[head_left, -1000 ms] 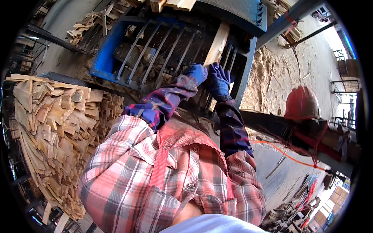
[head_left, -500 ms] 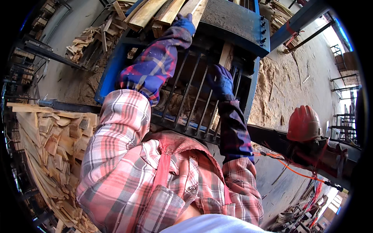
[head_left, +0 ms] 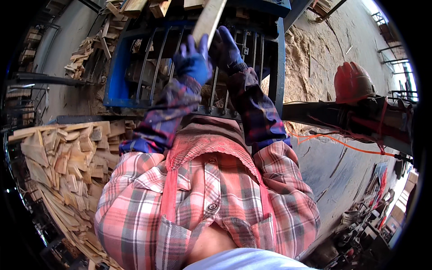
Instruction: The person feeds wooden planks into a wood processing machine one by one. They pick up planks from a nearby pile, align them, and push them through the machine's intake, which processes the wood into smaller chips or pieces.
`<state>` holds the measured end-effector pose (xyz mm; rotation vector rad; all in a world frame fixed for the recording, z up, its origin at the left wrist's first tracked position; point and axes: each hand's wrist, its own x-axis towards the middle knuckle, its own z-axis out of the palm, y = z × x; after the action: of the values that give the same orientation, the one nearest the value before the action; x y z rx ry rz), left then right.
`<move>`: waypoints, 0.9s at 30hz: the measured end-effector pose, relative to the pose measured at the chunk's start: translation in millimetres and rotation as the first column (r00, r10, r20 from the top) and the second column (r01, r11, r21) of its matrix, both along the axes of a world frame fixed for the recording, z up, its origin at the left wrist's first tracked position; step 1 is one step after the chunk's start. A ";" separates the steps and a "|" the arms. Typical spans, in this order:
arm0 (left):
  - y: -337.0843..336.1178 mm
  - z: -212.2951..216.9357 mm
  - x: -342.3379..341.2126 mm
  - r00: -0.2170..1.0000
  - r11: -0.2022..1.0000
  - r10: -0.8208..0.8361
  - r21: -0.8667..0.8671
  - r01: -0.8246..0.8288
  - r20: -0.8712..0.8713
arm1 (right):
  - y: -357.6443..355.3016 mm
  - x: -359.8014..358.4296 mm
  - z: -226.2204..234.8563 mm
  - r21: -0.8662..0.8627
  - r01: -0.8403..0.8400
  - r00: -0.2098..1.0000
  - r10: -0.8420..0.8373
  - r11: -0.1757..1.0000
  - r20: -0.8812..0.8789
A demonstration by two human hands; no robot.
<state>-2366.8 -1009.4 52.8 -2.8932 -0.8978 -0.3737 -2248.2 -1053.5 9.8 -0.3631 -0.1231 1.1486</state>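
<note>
A pale, narrow wooden board (head_left: 210, 19) slants over the dark bars of a blue metal machine frame (head_left: 118, 74). At the board's near end is my left hand (head_left: 193, 62), in a blue glove, with fingers spread and fingertips touching or just beside the wood. My right hand (head_left: 229, 48), also gloved, lies just right of the board with its fingers stretched out. Whether it touches the board's edge I cannot tell. Both forearms wear dark plaid sleeve covers. The board's far end runs out at the top of the view.
More thick boards (head_left: 159, 8) lie at the upper left of the machine. A big stack of wood offcuts (head_left: 67, 157) stands at my left. On the right, a red hard hat (head_left: 353, 82) rests on a dark beam (head_left: 315, 115), with an orange cable (head_left: 346, 145) below. Sawdust (head_left: 299, 67) covers the floor beyond.
My left hand has come back from the stacked boards to the middle, where a pale board now lies. My right hand has shifted left towards it. The whole view has tilted.
</note>
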 end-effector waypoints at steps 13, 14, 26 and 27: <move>-59.6 -122.8 -79.8 0.784 0.272 0.347 -0.856 0.440 0.514 | -70.6 -67.2 -102.9 -0.208 0.349 0.798 -0.174 0.914 0.577; -58.4 -127.8 -73.8 0.782 0.292 0.349 -0.853 0.432 0.516 | -72.5 -60.2 -99.5 -0.250 0.296 0.865 -0.147 0.922 0.480; -26.9 -187.8 -42.4 0.702 0.377 0.444 -0.827 0.417 0.557 | -38.8 -59.0 -146.5 -0.257 0.495 0.772 -0.285 0.830 0.568; -30.3 -176.4 -44.7 0.726 0.356 0.437 -0.844 0.402 0.530 | -44.0 -62.1 -134.5 -0.289 0.503 0.766 -0.265 0.814 0.586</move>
<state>-2411.5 -1039.7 -123.6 -3.7934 -1.7667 -1.5367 -2310.3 -1097.5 -124.6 -1.0573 -0.2563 0.6125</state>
